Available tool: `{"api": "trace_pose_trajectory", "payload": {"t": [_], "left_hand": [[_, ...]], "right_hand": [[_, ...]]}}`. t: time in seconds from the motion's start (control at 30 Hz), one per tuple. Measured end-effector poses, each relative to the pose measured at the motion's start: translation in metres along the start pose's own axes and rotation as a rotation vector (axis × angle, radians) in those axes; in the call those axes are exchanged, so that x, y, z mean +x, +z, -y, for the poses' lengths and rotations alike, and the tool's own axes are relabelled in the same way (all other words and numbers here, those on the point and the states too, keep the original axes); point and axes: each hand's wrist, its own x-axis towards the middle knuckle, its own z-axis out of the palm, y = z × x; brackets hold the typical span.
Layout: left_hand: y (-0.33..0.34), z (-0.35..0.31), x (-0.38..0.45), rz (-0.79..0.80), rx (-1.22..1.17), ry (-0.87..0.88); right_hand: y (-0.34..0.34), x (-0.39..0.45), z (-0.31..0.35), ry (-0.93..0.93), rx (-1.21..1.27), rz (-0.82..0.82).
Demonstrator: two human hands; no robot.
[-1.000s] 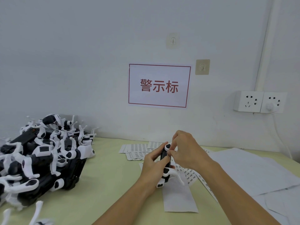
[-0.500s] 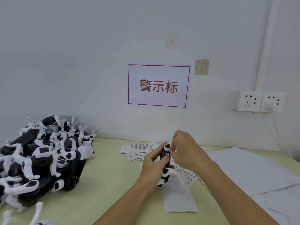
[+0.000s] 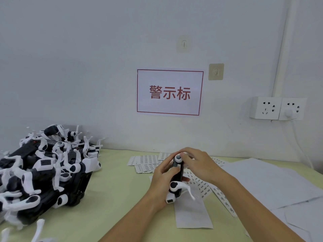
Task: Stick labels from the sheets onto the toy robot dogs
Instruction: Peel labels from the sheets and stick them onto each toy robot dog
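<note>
The left hand [image 3: 161, 179] grips a toy robot dog [image 3: 176, 180] upright above the counter [image 3: 113, 189]; the right hand [image 3: 197, 165] curls over its top, seemingly pressing there. Label sheets [image 3: 146, 160] lie just behind, the dog pile [image 3: 43, 170] far left.

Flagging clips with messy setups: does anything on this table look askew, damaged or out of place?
Nothing looks damaged or spilled. The toy robot dogs lie in a tangled heap on the left, legs pointing every way, and the label sheets are fanned out unevenly, overlapping each other. Both hands hold one toy dog over the sheets.
</note>
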Motion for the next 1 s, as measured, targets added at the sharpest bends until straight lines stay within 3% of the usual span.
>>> {"api": "trace_pose_trajectory", "payload": {"t": [0.43,0.67,1.0], "left_hand": [[-0.003,-0.001,0.003,-0.016,-0.157,-0.115],[-0.004,0.003,0.003,-0.053,-0.062,-0.073],[-0.011,0.008,0.009,0.041,-0.14,-0.083]], "right_hand": [[0.005,0.0,-0.002,-0.033,-0.021,-0.072],[0.006,-0.001,-0.004,-0.031,-0.049,-0.057],[0.006,-0.001,-0.001,-0.016,-0.047,-0.06]]}}
